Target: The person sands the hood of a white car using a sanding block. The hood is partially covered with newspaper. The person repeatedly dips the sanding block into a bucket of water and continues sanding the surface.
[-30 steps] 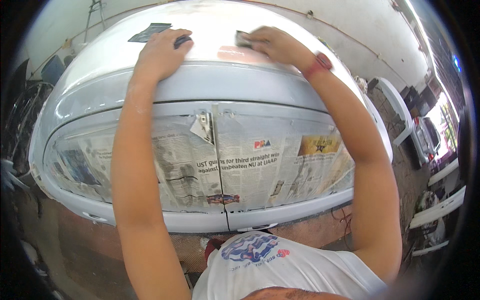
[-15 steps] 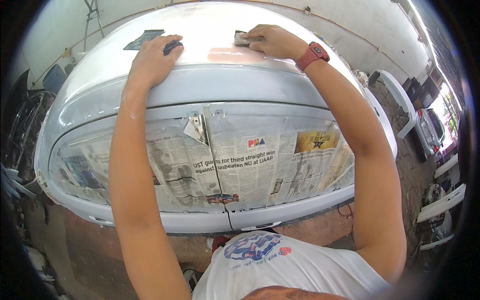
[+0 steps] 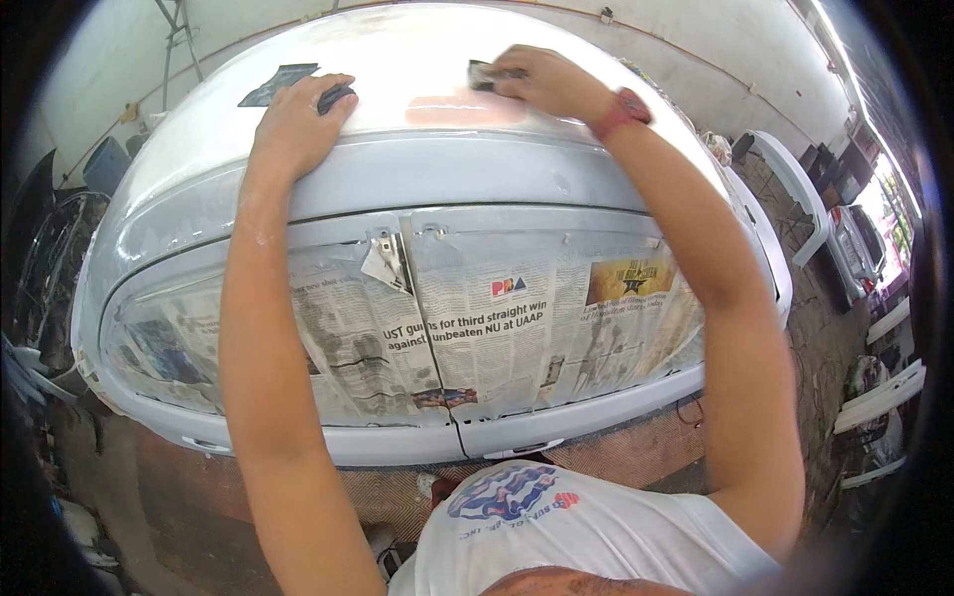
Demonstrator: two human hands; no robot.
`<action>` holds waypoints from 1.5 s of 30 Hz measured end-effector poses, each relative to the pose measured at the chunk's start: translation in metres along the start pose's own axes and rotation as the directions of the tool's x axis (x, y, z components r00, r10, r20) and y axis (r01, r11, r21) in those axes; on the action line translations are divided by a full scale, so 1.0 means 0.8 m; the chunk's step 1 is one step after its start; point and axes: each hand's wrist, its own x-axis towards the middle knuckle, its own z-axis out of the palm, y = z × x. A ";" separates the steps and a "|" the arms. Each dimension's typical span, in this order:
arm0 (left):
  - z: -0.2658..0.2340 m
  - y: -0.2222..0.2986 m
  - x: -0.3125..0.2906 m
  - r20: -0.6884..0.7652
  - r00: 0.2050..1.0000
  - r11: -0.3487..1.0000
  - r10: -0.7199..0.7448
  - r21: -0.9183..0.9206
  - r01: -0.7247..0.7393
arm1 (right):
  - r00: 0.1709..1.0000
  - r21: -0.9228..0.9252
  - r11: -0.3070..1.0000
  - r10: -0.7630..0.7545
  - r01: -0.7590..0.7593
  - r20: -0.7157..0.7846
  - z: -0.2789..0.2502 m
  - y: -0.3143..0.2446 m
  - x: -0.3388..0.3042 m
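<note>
My right hand [image 3: 556, 84] presses a folded piece of dark sandpaper [image 3: 484, 75] against the white vehicle roof [image 3: 397, 45], its fingers closed on it. A wet, pinkish patch [image 3: 462, 109] of the roof lies just below that hand. On the left of the roof, my left hand [image 3: 296, 129] rests with its fingers curled around a small dark, crumpled lump [image 3: 335, 97], perhaps a sponge or rag. Touching its fingers, a flat dark green-grey sheet [image 3: 278, 85] lies on the paint.
Newspaper [image 3: 477, 338] covers the windows of the two rear doors below the roof edge. A white bumper [image 3: 790, 179] stands at the right, beside a parked grey vehicle [image 3: 855, 243]. A blue bin [image 3: 104, 164] is at the left, and white parts [image 3: 879, 397] lie at lower right.
My right hand has shifted slightly with the sandpaper, and its wrist is blurred. The left hand stays on its lump. The whole view has moved a little.
</note>
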 end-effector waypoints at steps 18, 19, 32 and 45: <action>-0.021 -0.006 -0.020 0.021 0.998 0.998 -0.058 -0.028 0.059 | 0.993 -0.067 0.991 -0.120 0.119 -0.015 0.011 -0.086 -0.007; -0.025 -0.007 -0.022 0.015 0.998 0.998 -0.062 -0.027 0.063 | 0.986 -0.044 0.985 -0.165 0.165 -0.002 -0.001 -0.101 -0.024; -0.016 -0.034 -0.002 0.064 0.996 0.996 0.062 -0.067 -0.058 | 0.995 0.137 0.989 -0.033 0.046 -0.098 0.040 -0.117 0.018; -0.002 -0.028 0.008 0.122 0.991 0.988 0.048 -0.151 -0.029 | 0.990 0.113 0.984 0.136 -0.140 0.043 0.027 -0.130 0.027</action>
